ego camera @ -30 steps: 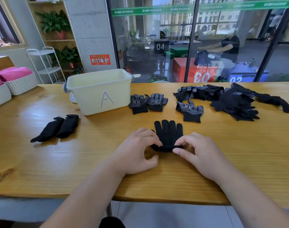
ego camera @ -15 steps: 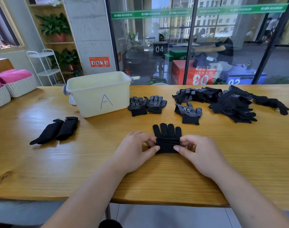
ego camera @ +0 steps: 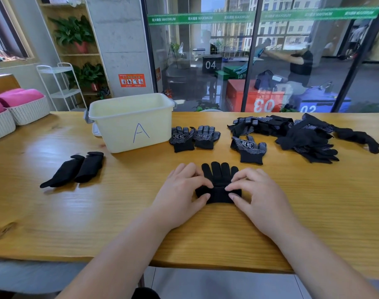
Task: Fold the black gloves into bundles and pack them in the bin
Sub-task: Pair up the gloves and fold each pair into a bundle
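**Stock on the tabletop [ego camera: 98, 212], located from the bin**

1. Bin [ego camera: 132, 124]: pale yellow plastic, open top, letter A on the near face. Its floor is hidden, so contents cannot be told.
2. Black glove [ego camera: 219, 178]: in work, lying in front of the bin and to its right. The fingers point away from the person and the cuff end is turned up into a thick roll at the near edge.
3. Left hand [ego camera: 182, 190]: grip pinching the left end of the roll, thumb on the near side, fingertips on top.
4. Right hand [ego camera: 257, 195]: grip pinching the right end in the same way. Holding both ends likely keeps the roll even and stops the knit springing open.
5. Two bundles [ego camera: 76, 169]: in front of the bin and to its left, side by side and touching. They look finished, probably set aside for packing, and are not yet in the bin.
6. Pair of dotted-palm gloves [ego camera: 194, 138]: just right of the bin, flat, palms up, edges touching. They seem laid out as the next pair.
7. Dotted-palm glove [ego camera: 250, 148]: further right of the bin, flat. Whether it is one glove or a stacked pair cannot be told.
8. Glove heap [ego camera: 302, 137]: furthest right of the bin, tangled, unsorted stock.
9. White baskets [ego camera: 22, 115]: far left of the bin, holding pink towels. They appear to have no part in this job.

Status: judged early, most of the stock unfolded.
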The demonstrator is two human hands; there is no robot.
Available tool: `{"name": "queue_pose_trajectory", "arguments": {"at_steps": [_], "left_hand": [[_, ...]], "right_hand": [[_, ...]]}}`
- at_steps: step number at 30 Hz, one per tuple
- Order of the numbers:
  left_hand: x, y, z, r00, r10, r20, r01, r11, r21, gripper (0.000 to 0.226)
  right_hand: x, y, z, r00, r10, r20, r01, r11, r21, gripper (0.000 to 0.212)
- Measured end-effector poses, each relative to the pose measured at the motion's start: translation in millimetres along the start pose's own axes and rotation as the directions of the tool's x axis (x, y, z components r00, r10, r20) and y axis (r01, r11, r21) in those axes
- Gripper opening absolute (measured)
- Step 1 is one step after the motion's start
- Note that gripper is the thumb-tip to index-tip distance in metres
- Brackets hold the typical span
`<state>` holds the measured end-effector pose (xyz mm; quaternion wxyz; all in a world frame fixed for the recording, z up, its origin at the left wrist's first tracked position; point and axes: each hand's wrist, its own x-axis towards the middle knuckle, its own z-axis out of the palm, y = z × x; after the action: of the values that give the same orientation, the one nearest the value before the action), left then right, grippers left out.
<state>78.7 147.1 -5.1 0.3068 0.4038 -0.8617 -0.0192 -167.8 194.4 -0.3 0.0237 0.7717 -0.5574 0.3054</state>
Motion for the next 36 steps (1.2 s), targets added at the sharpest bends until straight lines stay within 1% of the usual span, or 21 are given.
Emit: {"name": "queue_pose_trajectory", "arguments": {"at_steps": [2,3,8,9,11,13,15,17,19,21,23,25,26,29,31,34,36], "left_hand": [[-0.5,-0.4,2.9,0.999,0.044,0.002,-0.044,0.997,0.068,0.020],[-1.0,-0.5,3.8,0.998,0.058,0.006,-0.058,0.994,0.094,0.022],[-3.2,-0.3,-0.6,0.995,0.019,0.102,-0.032,0.991,0.132,0.043],[-3.2,-0.5,-0.9,0.994,0.010,0.112,-0.024,0.992,0.127,0.044],[-2.1,-1.5,0.2,0.994,-0.006,0.105,-0.005,0.995,0.104,0.038],[-0.1,-1.1,1.6,0.997,-0.014,0.078,0.007,0.996,0.094,0.032],[1.6,-0.4,2.5,0.998,-0.025,0.052,0.021,0.996,0.087,0.033],[2.0,-0.4,2.4,0.998,-0.042,0.047,0.038,0.997,0.064,0.036],[0.8,-2.0,1.4,0.996,-0.051,0.069,0.050,0.999,0.011,0.036],[-0.7,-3.3,-0.6,0.993,-0.082,0.080,0.087,0.994,-0.059,0.032],[-1.1,-3.3,-2.9,0.988,-0.143,0.059,0.150,0.979,-0.137,0.029],[-0.7,-1.9,-4.7,0.983,-0.175,0.055,0.183,0.961,-0.206,0.032],[-0.6,-0.8,-5.6,0.981,-0.180,0.066,0.191,0.952,-0.238,0.035],[1.2,1.8,-7.0,0.978,-0.197,0.075,0.210,0.935,-0.285,0.038],[2.1,0.7,-5.9,0.978,-0.200,0.062,0.209,0.945,-0.250,0.038],[2.0,-2.8,-1.7,0.985,-0.167,0.049,0.173,0.970,-0.173,0.030],[2.2,-4.5,0.3,0.989,-0.140,0.045,0.145,0.978,-0.151,0.026]], "right_hand": [[-1.2,1.0,4.7,0.997,-0.073,0.016,0.075,0.993,-0.093,0.015],[-1.8,1.4,5.5,0.996,-0.080,0.027,0.083,0.990,-0.115,0.017],[-2.7,-0.7,-2.4,0.993,-0.028,0.118,0.039,0.995,-0.093,0.035],[-2.7,-0.9,-3.3,0.990,-0.024,0.140,0.037,0.995,-0.096,0.039],[-2.2,-0.4,-3.8,0.986,-0.011,0.165,0.025,0.996,-0.080,0.044],[-0.5,0.3,-4.2,0.986,0.014,0.166,-0.007,0.999,-0.039,0.046],[1.7,0.9,-4.0,0.984,0.048,0.170,-0.048,0.999,-0.004,0.043],[3.5,2.7,-2.8,0.984,0.085,0.159,-0.092,0.995,0.033,0.036],[3.5,5.2,-2.6,0.980,0.141,0.142,-0.157,0.981,0.110,0.027],[3.2,7.4,-3.2,0.971,0.185,0.148,-0.215,0.953,0.214,0.022],[3.5,7.0,-5.8,0.960,0.219,0.174,-0.266,0.904,0.334,0.021],[4.4,7.2,-7.2,0.946,0.262,0.188,-0.319,0.851,0.417,0.019],[5.1,7.0,-7.0,0.940,0.282,0.190,-0.338,0.837,0.430,0.019],[7.5,7.6,-3.2,0.929,0.317,0.193,-0.370,0.829,0.419,0.025],[9.3,5.9,0.4,0.932,0.326,0.158,-0.362,0.847,0.388,0.027],[10.5,2.3,2.2,0.954,0.291,0.063,-0.298,0.927,0.229,0.026],[9.8,1.0,2.6,0.978,0.208,0.005,-0.207,0.972,0.113,0.018]]}}
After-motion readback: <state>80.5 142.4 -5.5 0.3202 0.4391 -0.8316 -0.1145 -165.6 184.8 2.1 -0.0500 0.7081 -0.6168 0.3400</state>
